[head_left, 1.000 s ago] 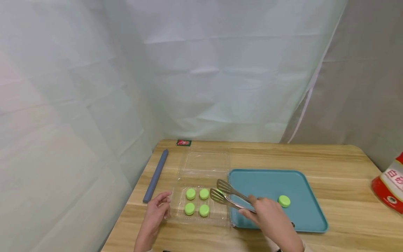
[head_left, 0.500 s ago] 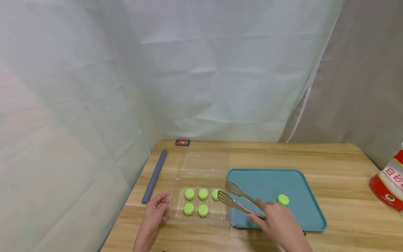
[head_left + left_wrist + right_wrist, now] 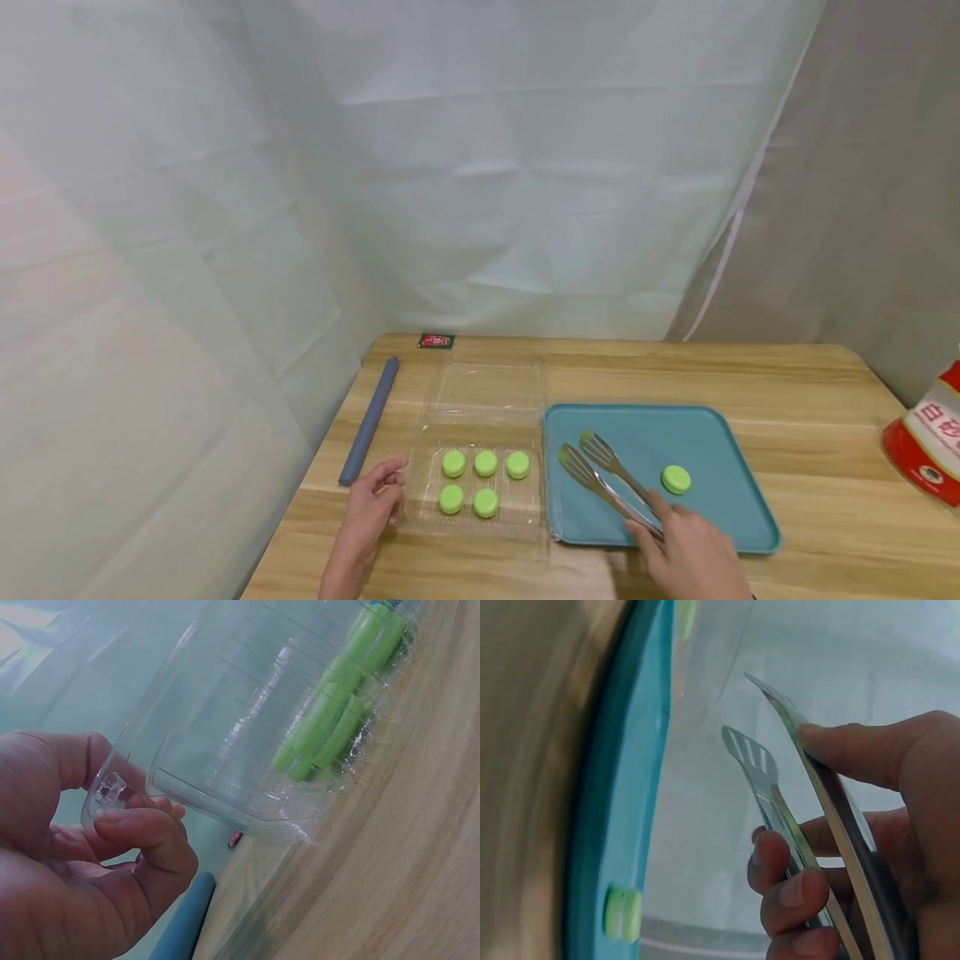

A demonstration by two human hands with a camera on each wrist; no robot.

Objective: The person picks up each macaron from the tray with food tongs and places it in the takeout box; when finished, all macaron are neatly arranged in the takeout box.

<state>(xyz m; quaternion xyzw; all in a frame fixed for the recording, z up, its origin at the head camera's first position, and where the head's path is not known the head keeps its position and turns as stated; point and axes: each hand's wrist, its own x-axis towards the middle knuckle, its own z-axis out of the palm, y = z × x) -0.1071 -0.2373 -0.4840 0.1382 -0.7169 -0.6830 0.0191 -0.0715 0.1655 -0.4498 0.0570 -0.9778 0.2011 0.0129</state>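
My right hand (image 3: 693, 550) holds metal serving tongs (image 3: 832, 802), thumb on one arm and fingers round the other. The slotted ends stand apart over the blue tray (image 3: 712, 442), with nothing between them. To their right a single green macaron (image 3: 676, 479) lies on the tray. My left hand (image 3: 367, 512) is at the left side of a clear plastic clamshell box (image 3: 517, 521); in the left wrist view its thumb and fingers pinch the box's rim. Several macarons (image 3: 485, 463) sit inside the box in two rows. The lid (image 3: 491, 387) lies folded back, away from me.
Left of the box lies a long blue-grey bar (image 3: 369, 421). A small red and green packet (image 3: 437, 341) is at the table's back edge. A red and white bag (image 3: 930, 442) stands at the far right. Pale cloth (image 3: 487, 208) hangs behind the wooden table.
The right hand has drawn the tongs rightward, from over the box to over the tray. The macaron at the back right of the box is now uncovered. My left hand stays put.
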